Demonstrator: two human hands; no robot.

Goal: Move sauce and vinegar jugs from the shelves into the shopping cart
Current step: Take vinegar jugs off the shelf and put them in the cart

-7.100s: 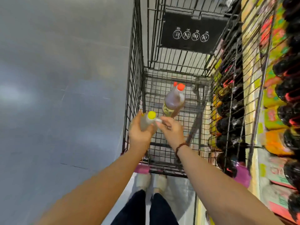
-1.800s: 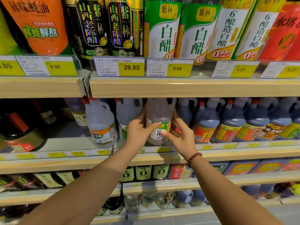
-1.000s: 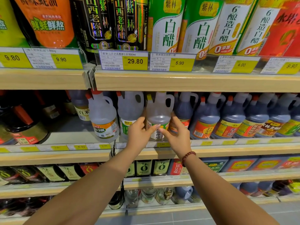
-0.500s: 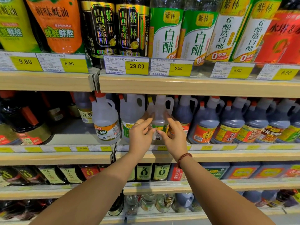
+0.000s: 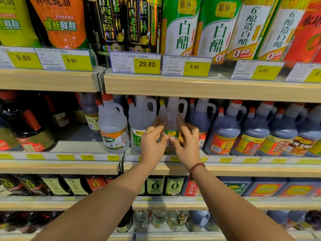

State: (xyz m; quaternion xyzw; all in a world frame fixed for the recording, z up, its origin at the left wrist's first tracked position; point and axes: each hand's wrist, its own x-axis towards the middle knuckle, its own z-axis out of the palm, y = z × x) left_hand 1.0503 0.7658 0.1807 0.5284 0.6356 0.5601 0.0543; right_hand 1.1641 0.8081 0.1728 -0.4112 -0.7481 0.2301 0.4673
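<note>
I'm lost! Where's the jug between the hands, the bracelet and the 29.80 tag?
jug point(image 5: 171, 110), head view, neck.
bracelet point(image 5: 197, 166), head view, beads.
29.80 tag point(image 5: 147, 64), head view, yellow part.

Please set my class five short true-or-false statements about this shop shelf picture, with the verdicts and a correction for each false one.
1. The left hand and the right hand flank a clear jug standing on a shelf. True.
2. That jug has a red cap. False: it has a yellow cap.
3. A beaded bracelet sits on the right wrist. True.
4. The jugs to the right of the hands hold clear liquid. False: the dark jugs there hold dark liquid.
5. A price tag above the hands reads 29.80. True.
</note>
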